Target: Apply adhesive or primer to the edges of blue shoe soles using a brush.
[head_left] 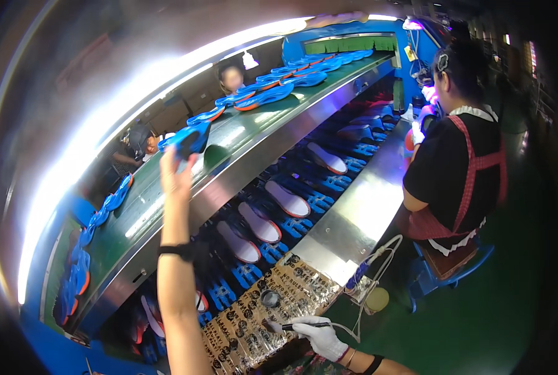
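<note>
My left hand [177, 174], bare with a black band on the wrist, is raised over the upper conveyor belt, its fingers gripping a blue shoe sole [192, 139]. The sole is slightly blurred and tilted. Low in the view, my right hand [319, 336] wears a white glove and is closed around a brush [289, 326] with a black handle. A pale cable trails behind that hand. The brush's bristles point left, over a bench covered in printed brown sheet [244, 328]. Near them on the sheet is a small round dish [269, 299].
Blue soles with orange edges [265, 97] line the green belt [232, 134]. On the lower level are white-bottomed shoes [288, 199] and blue parts [294, 228]. A co-worker [454, 169] sits at right on a blue stool [438, 275]. Other people are beyond the belt.
</note>
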Motion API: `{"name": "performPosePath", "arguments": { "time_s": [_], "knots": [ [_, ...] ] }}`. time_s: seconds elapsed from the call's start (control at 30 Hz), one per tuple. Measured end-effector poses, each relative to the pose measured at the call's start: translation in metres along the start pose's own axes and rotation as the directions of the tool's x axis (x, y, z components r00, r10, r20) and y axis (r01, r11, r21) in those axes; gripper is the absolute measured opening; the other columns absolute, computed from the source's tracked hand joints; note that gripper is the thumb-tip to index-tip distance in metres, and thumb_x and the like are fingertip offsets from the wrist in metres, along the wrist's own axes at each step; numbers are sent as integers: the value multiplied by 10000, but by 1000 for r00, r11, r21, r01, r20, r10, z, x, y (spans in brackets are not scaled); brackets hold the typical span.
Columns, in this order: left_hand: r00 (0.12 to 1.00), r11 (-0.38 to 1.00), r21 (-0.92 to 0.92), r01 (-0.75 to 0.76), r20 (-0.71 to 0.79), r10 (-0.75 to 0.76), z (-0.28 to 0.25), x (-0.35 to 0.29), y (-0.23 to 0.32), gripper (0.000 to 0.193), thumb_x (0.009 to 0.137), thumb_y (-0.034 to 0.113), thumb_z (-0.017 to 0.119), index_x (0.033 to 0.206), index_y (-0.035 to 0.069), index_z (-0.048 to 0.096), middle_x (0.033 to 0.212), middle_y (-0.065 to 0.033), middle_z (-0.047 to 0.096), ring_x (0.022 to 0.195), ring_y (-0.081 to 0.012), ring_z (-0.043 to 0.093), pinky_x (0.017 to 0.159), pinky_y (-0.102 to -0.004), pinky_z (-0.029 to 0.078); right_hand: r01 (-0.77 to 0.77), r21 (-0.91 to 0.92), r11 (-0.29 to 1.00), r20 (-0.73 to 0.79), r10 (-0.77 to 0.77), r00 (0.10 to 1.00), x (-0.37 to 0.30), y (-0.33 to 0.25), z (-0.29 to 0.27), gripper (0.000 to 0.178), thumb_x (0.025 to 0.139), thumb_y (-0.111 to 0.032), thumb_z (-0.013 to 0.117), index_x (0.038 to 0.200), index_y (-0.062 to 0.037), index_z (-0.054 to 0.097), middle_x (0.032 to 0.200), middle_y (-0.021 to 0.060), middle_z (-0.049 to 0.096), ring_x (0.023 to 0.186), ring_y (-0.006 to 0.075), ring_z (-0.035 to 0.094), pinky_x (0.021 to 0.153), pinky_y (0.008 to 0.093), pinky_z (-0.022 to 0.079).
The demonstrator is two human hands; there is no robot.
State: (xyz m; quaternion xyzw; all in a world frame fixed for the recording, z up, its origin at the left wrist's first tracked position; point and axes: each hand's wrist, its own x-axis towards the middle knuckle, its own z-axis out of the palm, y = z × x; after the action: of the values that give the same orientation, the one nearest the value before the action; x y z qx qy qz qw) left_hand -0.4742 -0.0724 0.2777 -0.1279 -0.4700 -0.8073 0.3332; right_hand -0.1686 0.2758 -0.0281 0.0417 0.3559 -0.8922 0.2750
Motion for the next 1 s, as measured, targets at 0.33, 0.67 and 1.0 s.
{"name": "performPosePath", "arguments": {
  "time_s": [0.33,0.67,1.0],
  "knots": [
    [956,935,348,-73,-242,164,-62,-245,165,543,879,59,678,1390,81,494,1176,-63,606,1107,-188,603,987,-391,512,31,-40,999,58,-28,998,5,5,30,175,930,-36,717,1096,5,754,903,18,740,732,73,634,678,207,495],
    [809,856,-163,490,-282,-516,-148,-410,116,649,768,175,699,1347,-62,531,1146,-204,692,990,-349,709,959,-467,564,144,-27,989,178,-137,975,-11,-43,100,198,930,10,667,1115,0,737,1009,53,741,766,78,628,705,215,511],
    [834,474,-780,408,108,-541,-104,-528,41,979,924,773,499,1607,101,295,1572,-160,445,1420,-366,452,1194,-540,356,610,-516,601,542,-323,776,-12,-31,139,205,792,-8,803,995,14,775,996,146,767,923,217,739,832,336,580]
  ]
}}
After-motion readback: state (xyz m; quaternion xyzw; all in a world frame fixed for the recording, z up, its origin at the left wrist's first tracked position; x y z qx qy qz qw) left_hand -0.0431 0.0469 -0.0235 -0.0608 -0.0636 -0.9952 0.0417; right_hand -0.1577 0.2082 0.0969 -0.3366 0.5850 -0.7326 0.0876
